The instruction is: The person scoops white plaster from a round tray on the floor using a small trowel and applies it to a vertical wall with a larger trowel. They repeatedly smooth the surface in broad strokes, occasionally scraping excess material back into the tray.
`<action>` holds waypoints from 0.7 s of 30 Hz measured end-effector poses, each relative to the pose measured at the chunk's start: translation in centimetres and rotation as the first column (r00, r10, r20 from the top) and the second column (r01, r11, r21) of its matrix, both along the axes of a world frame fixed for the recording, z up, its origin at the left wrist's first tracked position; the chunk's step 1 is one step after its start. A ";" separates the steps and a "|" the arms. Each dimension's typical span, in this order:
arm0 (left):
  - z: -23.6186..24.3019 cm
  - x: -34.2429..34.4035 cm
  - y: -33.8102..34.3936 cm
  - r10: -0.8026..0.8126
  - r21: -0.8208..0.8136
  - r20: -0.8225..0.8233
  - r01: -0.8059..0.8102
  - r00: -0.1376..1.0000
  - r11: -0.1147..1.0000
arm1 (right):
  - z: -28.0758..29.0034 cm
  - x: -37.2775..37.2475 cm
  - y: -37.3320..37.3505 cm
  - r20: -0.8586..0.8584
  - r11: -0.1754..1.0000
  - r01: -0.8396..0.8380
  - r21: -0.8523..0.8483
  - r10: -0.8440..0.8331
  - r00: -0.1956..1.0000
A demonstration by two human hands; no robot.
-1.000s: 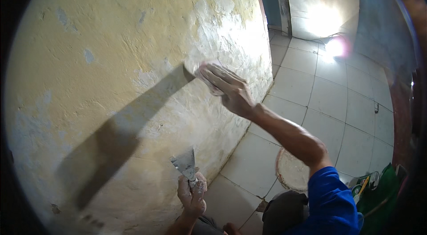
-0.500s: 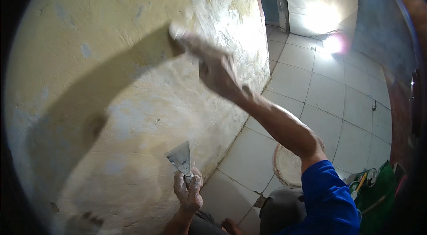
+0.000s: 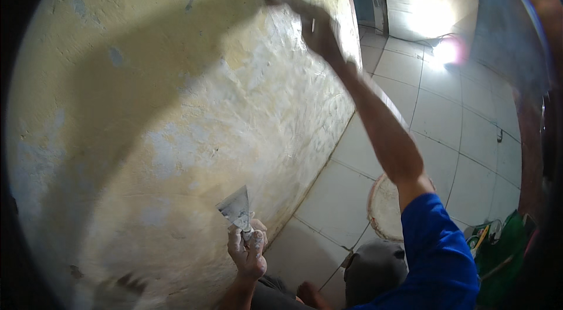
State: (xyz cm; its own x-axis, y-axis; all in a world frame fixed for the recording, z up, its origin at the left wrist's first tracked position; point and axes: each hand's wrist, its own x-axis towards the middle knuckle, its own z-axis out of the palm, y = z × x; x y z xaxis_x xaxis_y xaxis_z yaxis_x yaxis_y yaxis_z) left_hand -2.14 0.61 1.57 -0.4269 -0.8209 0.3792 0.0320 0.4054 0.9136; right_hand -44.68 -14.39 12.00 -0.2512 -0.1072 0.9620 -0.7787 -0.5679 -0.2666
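Scraper, its flared grey metal blade above the fingers of the left hand, is pinched by its handle near the patchy yellow plastered wall, along which the right hand, fingers too blurred to judge, has been lifted, bringing a higher patch within reach.

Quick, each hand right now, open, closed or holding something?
Left hand: closed, holding a putty knife with a flared grey metal blade.
Right hand: by the patchy yellow plastered wall, too blurred to tell.
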 end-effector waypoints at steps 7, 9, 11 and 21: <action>-0.7 1.2 -0.4 -0.050 -0.082 0.011 0.051 0.999 0.995 | -11.5 11.0 8.9 -0.213 0.937 0.116 0.328 -0.047 0.976; -0.1 1.3 0.3 -0.024 -0.067 0.025 0.025 0.999 0.997 | -8.8 3.0 5.1 0.256 0.957 0.076 0.279 -0.151 0.955; 0.0 1.2 0.3 -0.012 -0.068 0.017 0.013 1.000 0.998 | -4.0 -4.5 3.2 0.361 0.928 0.214 0.304 -0.320 0.876; 0.2 2.9 -1.0 0.100 -0.099 0.111 -0.089 0.989 0.991 | -13.9 15.5 3.0 -0.005 0.970 0.229 0.082 -0.230 0.973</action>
State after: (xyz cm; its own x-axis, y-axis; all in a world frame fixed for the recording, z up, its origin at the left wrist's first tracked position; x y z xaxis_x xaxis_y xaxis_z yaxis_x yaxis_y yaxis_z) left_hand 0.74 -0.41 1.82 -0.3948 -0.8227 0.4090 -0.1141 0.4857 0.8667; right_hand -29.16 -11.43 -1.86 -0.2829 -0.1244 0.9511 -0.8842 -0.3503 -0.3088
